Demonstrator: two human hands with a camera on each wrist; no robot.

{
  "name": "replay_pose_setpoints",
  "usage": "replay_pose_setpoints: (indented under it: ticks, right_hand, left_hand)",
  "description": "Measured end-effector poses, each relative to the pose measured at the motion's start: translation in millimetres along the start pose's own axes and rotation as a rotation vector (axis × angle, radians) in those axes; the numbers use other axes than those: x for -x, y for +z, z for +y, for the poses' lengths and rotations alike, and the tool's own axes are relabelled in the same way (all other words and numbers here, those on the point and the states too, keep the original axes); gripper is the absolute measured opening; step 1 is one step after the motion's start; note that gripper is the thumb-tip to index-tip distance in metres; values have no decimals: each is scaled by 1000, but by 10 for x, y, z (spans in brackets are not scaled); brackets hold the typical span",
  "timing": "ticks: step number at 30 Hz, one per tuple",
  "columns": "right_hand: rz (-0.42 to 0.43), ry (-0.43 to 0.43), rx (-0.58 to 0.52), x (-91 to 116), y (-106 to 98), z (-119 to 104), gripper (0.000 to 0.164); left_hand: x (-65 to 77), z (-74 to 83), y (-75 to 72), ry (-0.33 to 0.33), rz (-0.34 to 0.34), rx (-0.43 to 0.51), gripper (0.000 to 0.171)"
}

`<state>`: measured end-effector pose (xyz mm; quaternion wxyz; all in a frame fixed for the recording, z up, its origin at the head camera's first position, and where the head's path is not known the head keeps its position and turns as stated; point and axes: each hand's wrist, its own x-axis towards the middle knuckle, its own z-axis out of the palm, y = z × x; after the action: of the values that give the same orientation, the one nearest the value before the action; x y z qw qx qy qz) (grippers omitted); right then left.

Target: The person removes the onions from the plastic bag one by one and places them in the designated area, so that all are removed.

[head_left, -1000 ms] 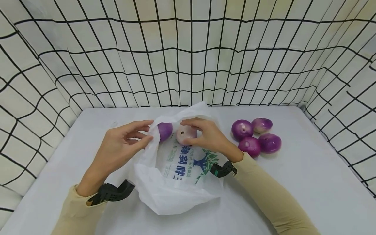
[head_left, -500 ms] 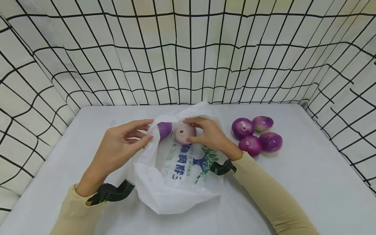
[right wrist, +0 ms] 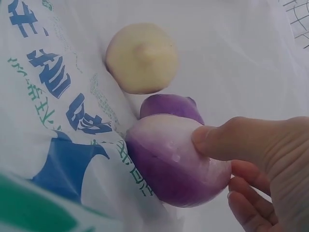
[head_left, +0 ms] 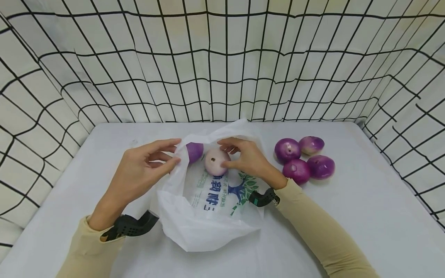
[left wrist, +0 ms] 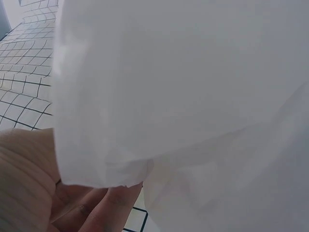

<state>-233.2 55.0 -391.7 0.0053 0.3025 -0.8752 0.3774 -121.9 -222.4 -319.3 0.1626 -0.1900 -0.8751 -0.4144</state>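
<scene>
My left hand [head_left: 149, 164] pinches the rim of a white plastic bag [head_left: 189, 235] between thumb and fingers. White film fills most of the left wrist view, with part of the left hand [left wrist: 29, 174] below it. Inside the bag lies a pale onion [head_left: 213, 160] with purple sides; my right thumb touches its edge. The other fingers of my right hand [head_left: 247, 156] curve beside it, loosely spread. A purple onion [head_left: 195, 151] sits against the bag's left wall. The right wrist view also shows a yellowish onion [right wrist: 142, 58], hidden in the head view.
Several purple onions [head_left: 295, 172] lie grouped on the white table [head_left: 365, 204] to the right of the bag. Black netting [head_left: 226, 65] over white walls encloses the table at the back and both sides. Blue and green print [head_left: 238, 191] marks the bag.
The pale onion has shifted slightly left and down, out from between my right thumb and fingers. My left hand stays at the bag's rim, nearly still.
</scene>
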Motion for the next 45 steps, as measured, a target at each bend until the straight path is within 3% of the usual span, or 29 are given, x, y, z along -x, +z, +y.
replay_pose_setpoints:
  ticks: [10, 35, 45]
  right_hand:
    - [-85, -6, -160, 0, 23, -55, 63]
    - [-157, -28, -90, 42, 127, -76, 70]
    - [-160, -57, -146, 73, 128, -58, 69]
  left_hand:
    - [-12, 12, -23, -4, 1, -9, 45]
    - [0, 27, -47, 2, 9, 13, 45]
    - [11, -1, -34, -17, -1, -6, 45]
